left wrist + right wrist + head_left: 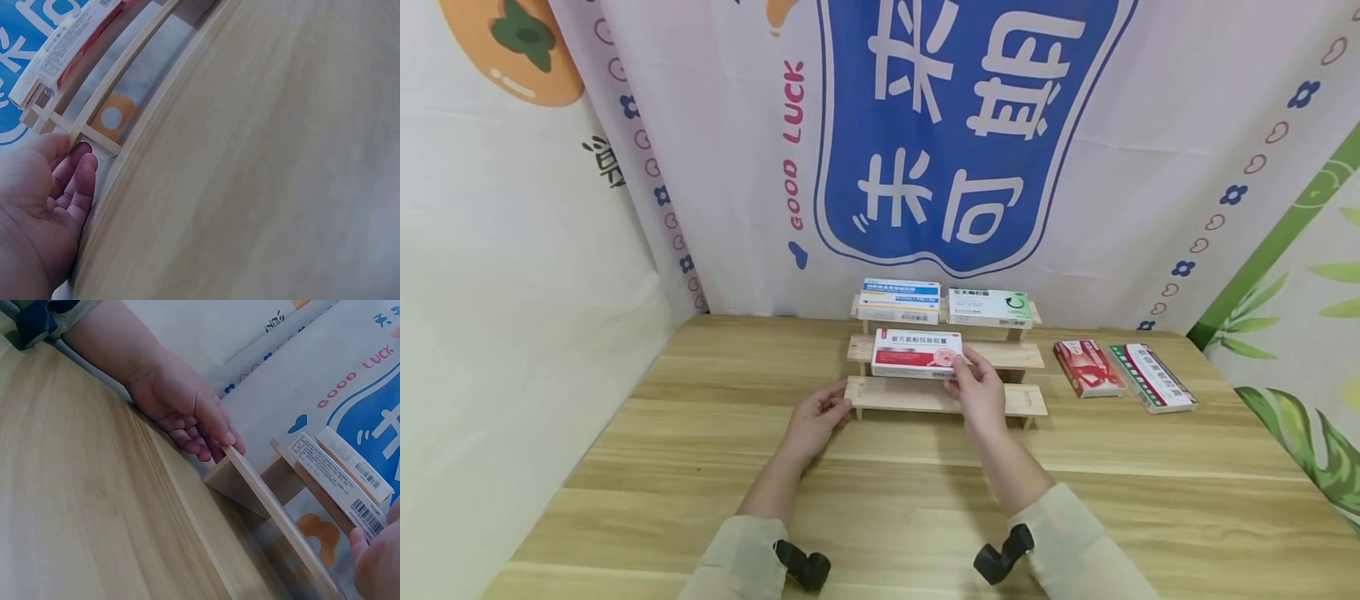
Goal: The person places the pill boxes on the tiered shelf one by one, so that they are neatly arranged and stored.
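A three-step wooden display rack (925, 398) stands on the table. My left hand (814, 419) pinches the left end of its lowest step; in the left wrist view the thumb of that hand (37, 206) lies at the step's end, fingers curled below. On the middle step, toward the left, sits a white and red medicine box (916, 343). My right hand (983, 396) holds this box by its right end, thumb at the front. Only part of the right hand (379, 562) shows at the right wrist view's edge.
The top step carries a blue and white medicine box (899, 302) and a green and white one (988, 307). Right of the rack, a red box (1088, 368) and a white box with green and maroon bands (1152, 377) lie on the table (715, 467). A printed curtain (737, 167) hangs behind.
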`<state>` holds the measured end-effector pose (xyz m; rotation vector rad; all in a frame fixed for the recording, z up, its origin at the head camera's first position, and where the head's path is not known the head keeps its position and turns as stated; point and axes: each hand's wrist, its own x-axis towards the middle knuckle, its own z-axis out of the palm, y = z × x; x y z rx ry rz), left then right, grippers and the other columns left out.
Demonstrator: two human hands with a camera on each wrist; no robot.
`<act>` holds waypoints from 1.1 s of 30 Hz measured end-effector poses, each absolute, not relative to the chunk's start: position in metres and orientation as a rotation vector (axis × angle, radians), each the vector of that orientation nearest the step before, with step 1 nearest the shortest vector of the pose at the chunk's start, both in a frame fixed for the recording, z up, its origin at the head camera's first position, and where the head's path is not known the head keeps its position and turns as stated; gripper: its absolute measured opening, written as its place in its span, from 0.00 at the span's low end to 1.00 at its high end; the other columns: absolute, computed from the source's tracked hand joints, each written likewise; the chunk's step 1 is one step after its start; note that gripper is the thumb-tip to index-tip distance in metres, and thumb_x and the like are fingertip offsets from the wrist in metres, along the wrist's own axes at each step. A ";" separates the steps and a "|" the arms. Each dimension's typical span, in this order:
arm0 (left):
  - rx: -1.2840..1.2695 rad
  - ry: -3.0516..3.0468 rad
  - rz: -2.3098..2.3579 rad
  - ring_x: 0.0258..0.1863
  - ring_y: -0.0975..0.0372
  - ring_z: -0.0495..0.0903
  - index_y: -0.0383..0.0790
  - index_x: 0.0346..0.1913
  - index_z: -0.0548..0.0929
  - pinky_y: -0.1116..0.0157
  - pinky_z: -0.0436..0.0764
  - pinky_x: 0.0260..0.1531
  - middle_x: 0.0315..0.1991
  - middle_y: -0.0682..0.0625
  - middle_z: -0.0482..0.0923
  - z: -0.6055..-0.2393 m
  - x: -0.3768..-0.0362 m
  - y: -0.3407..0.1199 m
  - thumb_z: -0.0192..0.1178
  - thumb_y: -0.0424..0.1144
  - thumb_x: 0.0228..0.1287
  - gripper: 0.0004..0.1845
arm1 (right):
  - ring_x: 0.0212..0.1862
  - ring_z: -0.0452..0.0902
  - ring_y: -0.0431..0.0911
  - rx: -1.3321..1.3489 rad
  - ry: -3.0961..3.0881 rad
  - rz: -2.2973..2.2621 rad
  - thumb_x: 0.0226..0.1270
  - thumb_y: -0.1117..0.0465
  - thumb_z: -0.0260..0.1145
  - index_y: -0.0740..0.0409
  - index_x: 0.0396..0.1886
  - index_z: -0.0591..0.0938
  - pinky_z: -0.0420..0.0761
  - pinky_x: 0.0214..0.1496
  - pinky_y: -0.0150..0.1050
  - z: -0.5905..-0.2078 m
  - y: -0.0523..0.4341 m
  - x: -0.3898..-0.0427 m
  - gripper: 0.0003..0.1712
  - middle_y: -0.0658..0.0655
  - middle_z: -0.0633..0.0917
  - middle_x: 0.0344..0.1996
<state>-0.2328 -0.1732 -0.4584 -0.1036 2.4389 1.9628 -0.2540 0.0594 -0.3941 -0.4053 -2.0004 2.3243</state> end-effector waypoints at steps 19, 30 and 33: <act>-0.120 2.432 1.968 0.34 0.58 0.78 0.52 0.54 0.71 0.67 0.79 0.37 0.38 0.47 0.78 -0.461 -0.234 -0.173 0.56 0.40 0.55 0.21 | 0.41 0.71 0.43 -0.256 -2.192 2.126 0.49 0.62 0.64 0.48 0.57 0.67 0.79 0.41 0.31 -0.402 0.051 -0.257 0.32 0.54 0.71 0.42; -0.117 2.416 1.986 0.34 0.58 0.77 0.51 0.54 0.71 0.68 0.79 0.37 0.38 0.47 0.77 -0.460 -0.233 -0.172 0.55 0.39 0.56 0.20 | 0.37 0.71 0.42 -0.244 -2.187 2.123 0.50 0.61 0.64 0.50 0.58 0.66 0.80 0.38 0.32 -0.402 0.052 -0.258 0.33 0.53 0.71 0.40; -0.118 2.419 1.983 0.34 0.58 0.77 0.51 0.54 0.71 0.68 0.79 0.38 0.38 0.47 0.77 -0.459 -0.233 -0.173 0.55 0.39 0.56 0.20 | 0.36 0.71 0.41 -0.258 -2.196 2.133 0.50 0.60 0.64 0.49 0.58 0.65 0.80 0.37 0.33 -0.400 0.057 -0.258 0.33 0.53 0.71 0.42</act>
